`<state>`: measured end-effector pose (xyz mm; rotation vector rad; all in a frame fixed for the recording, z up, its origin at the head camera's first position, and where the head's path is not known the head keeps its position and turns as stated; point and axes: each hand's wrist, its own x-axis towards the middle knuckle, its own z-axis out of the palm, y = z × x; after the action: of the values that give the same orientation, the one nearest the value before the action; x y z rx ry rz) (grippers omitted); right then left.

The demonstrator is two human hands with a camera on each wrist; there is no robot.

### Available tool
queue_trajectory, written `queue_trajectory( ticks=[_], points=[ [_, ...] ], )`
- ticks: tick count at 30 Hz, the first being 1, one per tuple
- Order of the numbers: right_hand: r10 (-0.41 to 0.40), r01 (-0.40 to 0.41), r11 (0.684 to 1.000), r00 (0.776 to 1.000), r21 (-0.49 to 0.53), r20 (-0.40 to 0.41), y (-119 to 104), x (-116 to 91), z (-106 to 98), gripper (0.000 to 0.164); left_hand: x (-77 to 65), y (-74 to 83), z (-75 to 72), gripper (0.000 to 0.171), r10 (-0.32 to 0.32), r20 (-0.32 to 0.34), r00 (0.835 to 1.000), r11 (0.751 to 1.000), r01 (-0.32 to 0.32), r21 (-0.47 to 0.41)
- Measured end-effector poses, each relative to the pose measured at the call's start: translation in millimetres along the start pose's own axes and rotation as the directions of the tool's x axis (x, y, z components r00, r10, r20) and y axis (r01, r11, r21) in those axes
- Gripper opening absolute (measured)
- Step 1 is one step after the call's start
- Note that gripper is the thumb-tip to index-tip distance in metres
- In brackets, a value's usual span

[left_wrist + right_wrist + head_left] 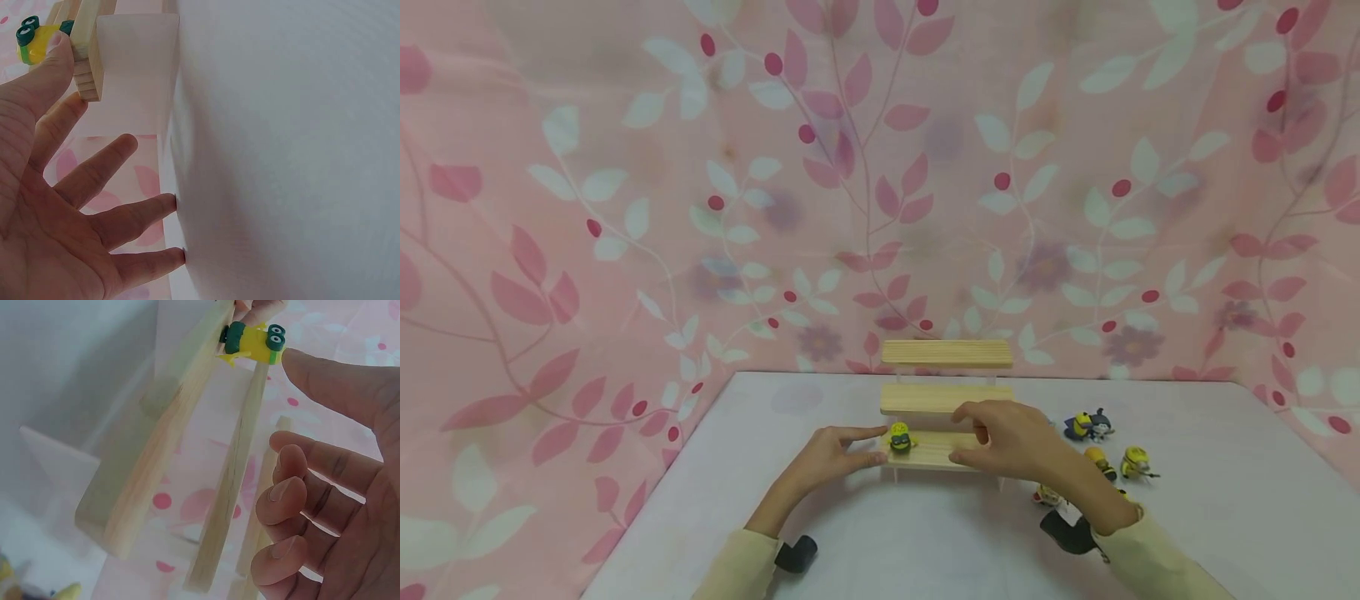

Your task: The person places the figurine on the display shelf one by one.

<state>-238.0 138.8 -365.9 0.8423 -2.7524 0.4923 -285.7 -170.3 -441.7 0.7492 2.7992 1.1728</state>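
A small yellow minion figurine (900, 438) with green goggles and a dark green lower body stands on the lowest board near its left end. That board belongs to a wooden three-tier shelf (947, 354) with clear side supports. My left hand (838, 454) is at the board's left end, thumb and index fingertips right at the wood. In the left wrist view its other fingers are spread beside the thumb (56, 62). My right hand (1018, 442) hovers over the board's right half, fingers loosely bent, holding nothing; a gap separates it from the figurine in the head view.
Several small figurines stand on the white table (1210, 517) right of the shelf, including a yellow one (1136, 461) and a dark-hooded one (1101, 425). My right forearm partly covers others. Black wrist devices (797, 554) sit at both cuffs. A pink leaf-patterned cloth (850, 208) hangs behind.
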Motion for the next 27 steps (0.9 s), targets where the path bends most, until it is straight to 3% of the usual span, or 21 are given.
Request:
queue_trajectory(
  ticks=[5, 14, 27],
  points=[
    [0.021, -0.022, 1.0, 1.0, 0.015, 0.011, 8, -13, -9, 0.041, 1.7, 0.3, 0.7, 0.05, -0.002, 0.005, 1.0, 1.0, 0.002, 0.005],
    [-0.013, 0.012, 1.0, 1.0, -0.011, -0.015, 25, -34, -20, 0.041, 0.1, -1.7, 1.4, 0.05, -0.024, 0.012, 1.0, 0.999, 0.024, -0.021],
    [0.076, -0.076, 0.995, 0.997, -0.057, -0.013, 44, -63, -25, 0.038, 0.4, -3.0, -0.7, 0.052, -0.002, 0.013, 1.0, 1.0, 0.002, -0.002]
  ],
)
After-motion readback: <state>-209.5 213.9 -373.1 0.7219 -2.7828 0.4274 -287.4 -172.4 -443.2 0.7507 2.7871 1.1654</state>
